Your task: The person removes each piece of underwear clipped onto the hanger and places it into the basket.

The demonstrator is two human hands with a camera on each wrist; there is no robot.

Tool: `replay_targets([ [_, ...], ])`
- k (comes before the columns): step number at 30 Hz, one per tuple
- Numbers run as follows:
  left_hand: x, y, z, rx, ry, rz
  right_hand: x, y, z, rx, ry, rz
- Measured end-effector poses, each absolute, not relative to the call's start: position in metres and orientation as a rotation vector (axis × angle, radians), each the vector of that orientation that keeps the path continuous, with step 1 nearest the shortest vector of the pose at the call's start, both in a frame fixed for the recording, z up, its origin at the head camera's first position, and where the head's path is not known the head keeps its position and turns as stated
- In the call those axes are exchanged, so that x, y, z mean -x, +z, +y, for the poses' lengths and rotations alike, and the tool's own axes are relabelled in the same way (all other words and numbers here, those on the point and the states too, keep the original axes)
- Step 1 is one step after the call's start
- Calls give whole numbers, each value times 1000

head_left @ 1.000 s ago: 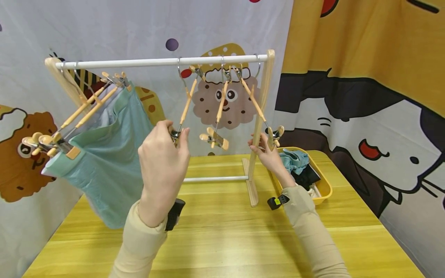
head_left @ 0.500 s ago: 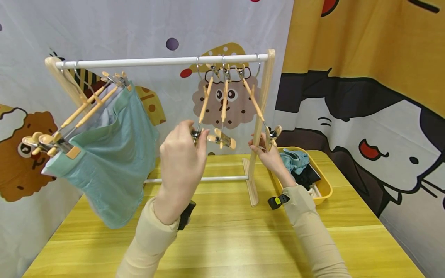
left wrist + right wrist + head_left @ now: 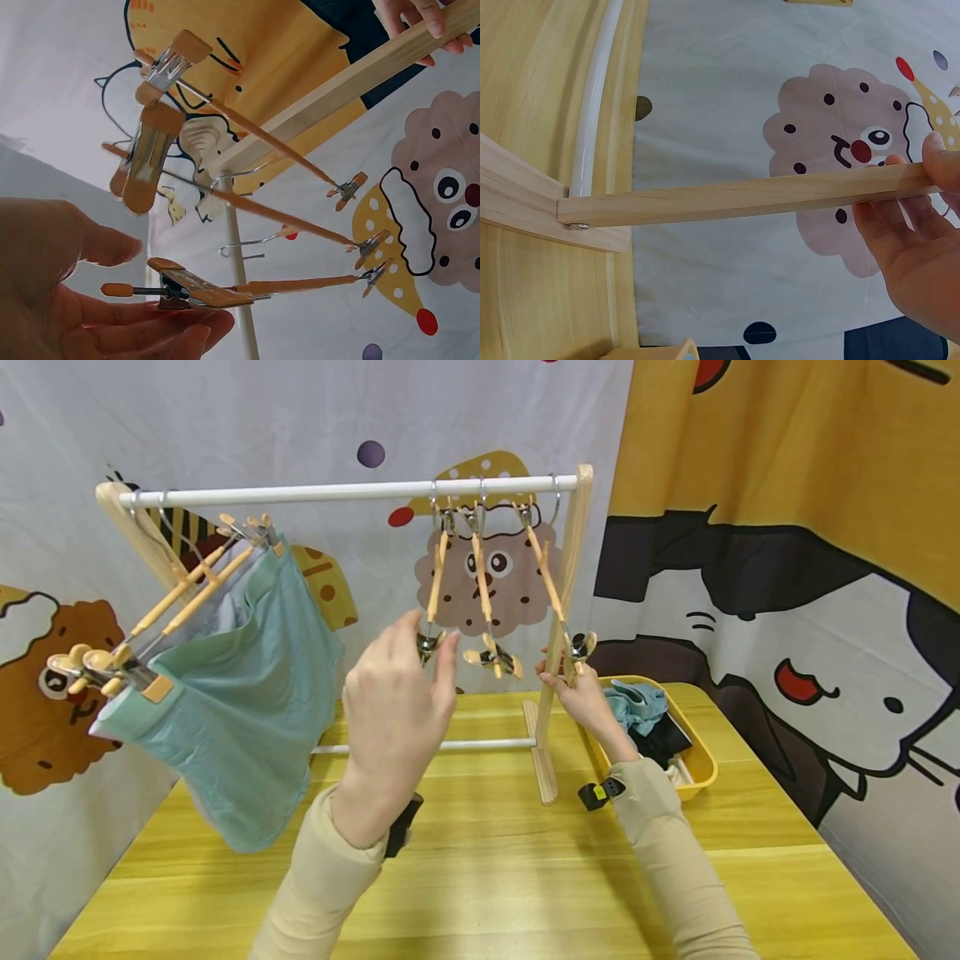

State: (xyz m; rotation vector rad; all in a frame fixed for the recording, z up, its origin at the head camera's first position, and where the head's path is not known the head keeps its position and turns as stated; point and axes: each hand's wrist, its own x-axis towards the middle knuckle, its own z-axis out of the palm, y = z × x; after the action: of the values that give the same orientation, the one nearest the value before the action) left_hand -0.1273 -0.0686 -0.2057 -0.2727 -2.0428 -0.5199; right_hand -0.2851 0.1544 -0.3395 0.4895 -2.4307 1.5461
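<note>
My left hand [image 3: 393, 718] is at the near clip of a wooden clip hanger [image 3: 437, 572] on the rail. In the left wrist view its thumb stands apart from the clip [image 3: 199, 289], and the fingers lie loosely beneath it; whether they touch is hard to tell. A second hanger [image 3: 482, 577] and a third hanger [image 3: 545, 568] hang to the right, with no clothes on them. My right hand [image 3: 585, 702] holds the rack's right wooden post [image 3: 765, 196] between thumb and fingers.
Mint-green shorts or a skirt [image 3: 247, 718] hang clipped at the left of the white rail [image 3: 300, 493]. A yellow basket [image 3: 701, 768] with folded clothes stands right of the rack on the wooden table [image 3: 510, 877].
My left hand moved right, sliding its hanger along the rail toward the other two; its thumb has since spread from the clip. The middle hanger swung slightly right. My right hand stayed on the post.
</note>
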Motion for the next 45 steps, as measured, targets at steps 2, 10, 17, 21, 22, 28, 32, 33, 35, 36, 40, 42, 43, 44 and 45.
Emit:
replay_targets([
  [2,125,-203,-71,263,-517,-2021,286,-339,155,-488,1538,-2432],
  [10,130,-186,-99,149,-480,-1951,284,-339,157,-445,1507,-2456],
  [17,155,-174,-135,-122,-443,-2006,285,-340,156,-529,1483,-2418],
  [21,171,-171,-160,-291,-408,-2060,285,-339,155,-502,1510,-2434],
  [22,175,-171,-166,-335,-402,-2072,284,-339,154,-488,1515,-2445],
  [28,196,-163,-194,-599,-379,-2171,283,-339,156,-433,1480,-2477],
  [32,204,-155,-207,-758,-311,-2346,284,-340,156,-476,1515,-2447],
  [33,205,-153,-210,-781,-287,-2397,284,-341,156,-491,1530,-2435],
  [35,206,-150,-214,-798,-250,-2486,285,-341,156,-520,1539,-2409],
  [36,207,-148,-216,-799,-235,-2520,285,-341,156,-529,1538,-2402],
  [40,212,-145,-222,-806,-223,-2597,285,-341,156,-528,1526,-2405],
  [42,216,-144,-225,-811,-216,-2615,285,-341,156,-512,1526,-2416],
  [43,218,-144,-226,-815,-208,-2628,285,-341,156,-499,1527,-2422],
  [44,220,-144,-227,-817,-196,-2637,285,-341,156,-486,1527,-2428],
  [45,222,-144,-229,-822,-188,-2645,285,-341,156,-476,1526,-2433],
])
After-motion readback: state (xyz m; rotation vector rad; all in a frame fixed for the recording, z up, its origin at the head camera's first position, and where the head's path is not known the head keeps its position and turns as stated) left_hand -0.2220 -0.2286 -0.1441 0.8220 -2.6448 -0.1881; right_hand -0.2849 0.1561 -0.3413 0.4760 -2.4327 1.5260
